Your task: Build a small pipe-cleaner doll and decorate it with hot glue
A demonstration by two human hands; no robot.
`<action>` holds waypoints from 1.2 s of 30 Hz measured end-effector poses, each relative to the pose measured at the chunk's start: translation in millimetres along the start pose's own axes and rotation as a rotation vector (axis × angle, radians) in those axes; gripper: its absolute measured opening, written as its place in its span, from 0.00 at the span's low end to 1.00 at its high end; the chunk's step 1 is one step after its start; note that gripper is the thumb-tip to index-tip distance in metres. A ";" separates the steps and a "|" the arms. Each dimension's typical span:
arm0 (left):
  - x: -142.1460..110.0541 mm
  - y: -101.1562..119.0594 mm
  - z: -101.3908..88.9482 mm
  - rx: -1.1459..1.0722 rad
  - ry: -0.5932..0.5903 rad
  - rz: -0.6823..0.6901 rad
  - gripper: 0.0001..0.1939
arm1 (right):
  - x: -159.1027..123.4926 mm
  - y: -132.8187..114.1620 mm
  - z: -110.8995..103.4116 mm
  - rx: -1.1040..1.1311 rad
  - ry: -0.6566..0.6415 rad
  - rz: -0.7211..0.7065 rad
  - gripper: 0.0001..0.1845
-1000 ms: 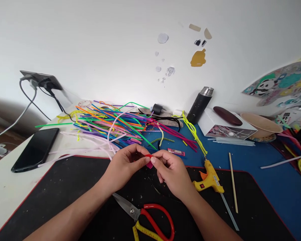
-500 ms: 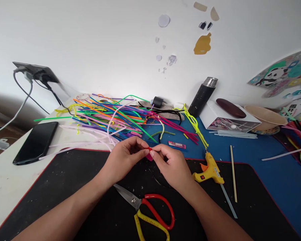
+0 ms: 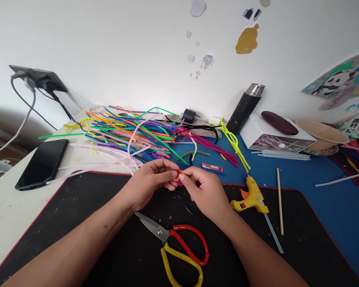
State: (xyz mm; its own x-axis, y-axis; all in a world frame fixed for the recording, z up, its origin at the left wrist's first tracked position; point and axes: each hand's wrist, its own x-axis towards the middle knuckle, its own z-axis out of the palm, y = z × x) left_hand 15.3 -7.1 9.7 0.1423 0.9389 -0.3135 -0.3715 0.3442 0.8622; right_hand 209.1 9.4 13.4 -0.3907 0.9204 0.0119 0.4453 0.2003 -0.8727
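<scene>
Between the fingertips of both hands is a small red and magenta piece (image 3: 180, 183), mostly covered by the fingers, so I cannot make out its kind. My left hand (image 3: 151, 181) pinches it from the left with thumb and forefinger. From the right, my right hand (image 3: 205, 189) pinches the same piece, its fingers curled in. A pair of scissors (image 3: 167, 235) with one red and one yellow handle lies below the hands on the black mat (image 3: 107, 247). A yellow glue gun (image 3: 253, 197) rests to the right of my right hand, a translucent glue stick in its back end.
A heap of coloured pipe cleaners (image 3: 131, 133) lies behind the hands. A phone (image 3: 42, 164) is at the left. A pink packet (image 3: 212, 167), wooden stick (image 3: 280, 201), black thermos (image 3: 245, 107), white box (image 3: 257, 127) and bowl (image 3: 320, 133) stand or lie at the right and back.
The camera view has tilted down slightly. My left hand's lower fingers have shifted beneath the small piece, and both hands still pinch it. The scissors and glue gun have stayed put.
</scene>
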 end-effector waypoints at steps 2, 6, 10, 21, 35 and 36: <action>-0.4 3.8 -1.0 -0.010 -0.042 0.005 0.18 | -0.1 -1.0 -2.8 0.070 -0.011 0.041 0.14; -3.4 9.0 -0.6 0.144 -0.149 0.172 0.16 | 1.2 -2.0 -6.8 0.164 -0.022 0.079 0.14; -7.8 6.5 1.4 0.475 -0.098 0.389 0.09 | 2.0 -3.5 -7.4 0.187 -0.025 0.069 0.13; -9.4 5.0 -6.6 1.060 -0.037 0.731 0.07 | 0.6 -5.0 -4.5 0.226 -0.045 0.078 0.14; -10.0 7.8 -5.6 0.991 -0.050 0.714 0.08 | 1.1 -6.1 -5.3 0.264 -0.063 0.102 0.14; -9.8 8.3 -5.2 0.948 -0.047 0.707 0.08 | 1.1 -6.0 -5.4 0.265 -0.066 0.100 0.14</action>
State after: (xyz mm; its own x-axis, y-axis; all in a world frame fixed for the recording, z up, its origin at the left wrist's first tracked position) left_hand 6.1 -13.4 17.9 0.2193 0.9110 0.3493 0.4444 -0.4120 0.7955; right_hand 210.4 11.1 21.3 -0.4105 0.9058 -0.1052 0.2622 0.0067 -0.9650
